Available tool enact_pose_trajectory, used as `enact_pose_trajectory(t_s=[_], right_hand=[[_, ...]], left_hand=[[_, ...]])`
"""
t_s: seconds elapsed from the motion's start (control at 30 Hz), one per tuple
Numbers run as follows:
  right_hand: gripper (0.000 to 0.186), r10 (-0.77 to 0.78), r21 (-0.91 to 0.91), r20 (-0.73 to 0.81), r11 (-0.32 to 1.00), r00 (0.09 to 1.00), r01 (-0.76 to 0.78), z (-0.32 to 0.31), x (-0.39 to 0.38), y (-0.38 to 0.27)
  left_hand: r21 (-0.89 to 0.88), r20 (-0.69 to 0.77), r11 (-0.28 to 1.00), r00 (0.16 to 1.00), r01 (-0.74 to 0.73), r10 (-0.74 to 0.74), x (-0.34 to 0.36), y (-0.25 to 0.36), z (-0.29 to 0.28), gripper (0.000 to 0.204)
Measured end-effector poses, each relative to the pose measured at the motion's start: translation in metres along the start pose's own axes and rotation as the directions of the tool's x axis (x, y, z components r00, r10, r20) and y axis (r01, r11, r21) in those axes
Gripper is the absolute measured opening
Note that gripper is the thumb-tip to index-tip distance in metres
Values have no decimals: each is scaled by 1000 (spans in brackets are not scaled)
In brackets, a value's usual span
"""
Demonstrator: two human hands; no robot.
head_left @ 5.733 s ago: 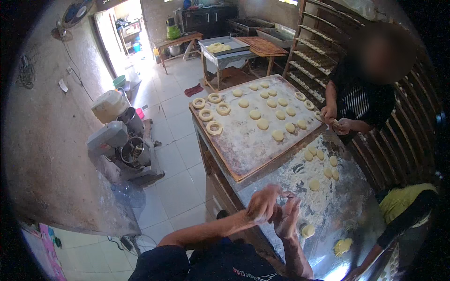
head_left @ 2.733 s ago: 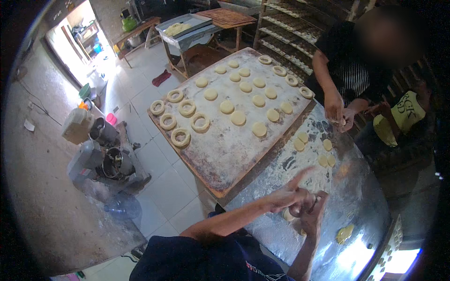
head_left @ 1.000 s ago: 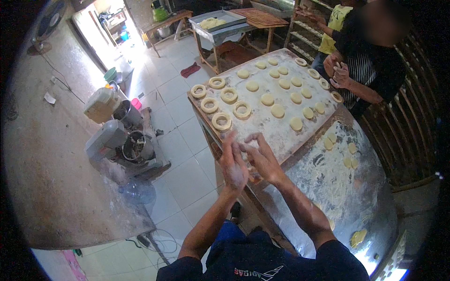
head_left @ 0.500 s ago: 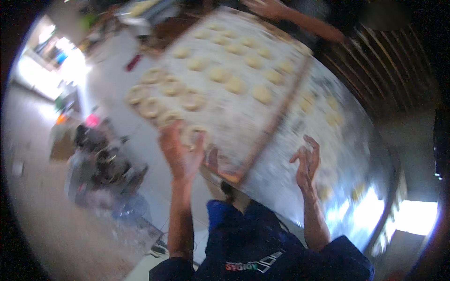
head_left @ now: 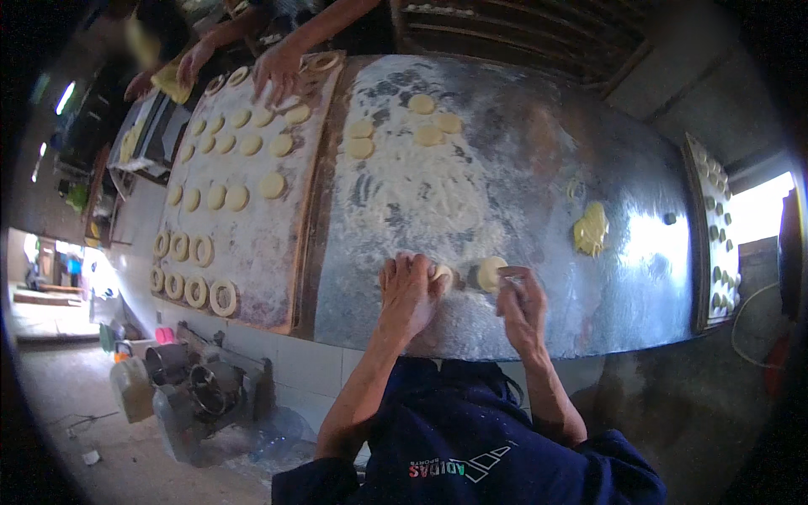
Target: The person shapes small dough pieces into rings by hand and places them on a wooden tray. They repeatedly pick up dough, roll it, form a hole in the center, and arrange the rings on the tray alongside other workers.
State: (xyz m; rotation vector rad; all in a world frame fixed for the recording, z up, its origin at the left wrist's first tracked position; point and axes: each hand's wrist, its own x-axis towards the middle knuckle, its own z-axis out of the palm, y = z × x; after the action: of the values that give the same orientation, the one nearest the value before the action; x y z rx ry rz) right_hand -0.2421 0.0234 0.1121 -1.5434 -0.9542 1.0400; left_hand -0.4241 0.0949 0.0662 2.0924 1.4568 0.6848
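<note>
On the floured metal table (head_left: 471, 324), my left hand (head_left: 410, 290) is curled over a dough piece (head_left: 442, 274), most of which it hides. Just right of that lies a pale dough round (head_left: 491, 273). My right hand (head_left: 523, 310), slightly blurred, has its fingers bent in against this round's right edge. Farther back several flat dough rounds (head_left: 427, 135) rest on the flour. A wooden board (head_left: 244, 290) at the left bears rows of dough discs (head_left: 237, 199) and, at its near end, dough rings (head_left: 196, 291).
Another person's hands (head_left: 278, 74) reach over the board's far end. A yellow lump (head_left: 592, 229), perhaps dough or fat, sits right of my hands. A second board (head_left: 704, 227) with small pieces stands at the table's right end. Pots (head_left: 210, 389) are on the floor, lower left.
My view has swung toward the metal table. My left hand has left the ring end of the board and is now on dough; my right hand has come down beside the dough round.
</note>
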Motion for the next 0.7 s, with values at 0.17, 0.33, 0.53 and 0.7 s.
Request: enact_pose_trajectory(t_s=[0.17, 0.33, 0.53, 0.7], right_hand=[[29, -131, 58, 320, 991, 938, 119, -11, 15, 10], [37, 71, 123, 625, 975, 778, -187, -25, 30, -4], [29, -240, -41, 626, 940, 742, 339, -20, 34, -35], [29, -759, -337, 393, 407, 519, 849, 21, 36, -20]], left_hand=[[-495, 96, 827, 963, 265, -251, -19, 59, -15, 23], [-656, -156, 753, 966, 55, -206, -23, 93, -10, 38], [-497, 180, 842, 974, 208, -135, -25, 96, -54, 76], [-169, -67, 985, 996, 47, -59, 14, 86, -69, 87]])
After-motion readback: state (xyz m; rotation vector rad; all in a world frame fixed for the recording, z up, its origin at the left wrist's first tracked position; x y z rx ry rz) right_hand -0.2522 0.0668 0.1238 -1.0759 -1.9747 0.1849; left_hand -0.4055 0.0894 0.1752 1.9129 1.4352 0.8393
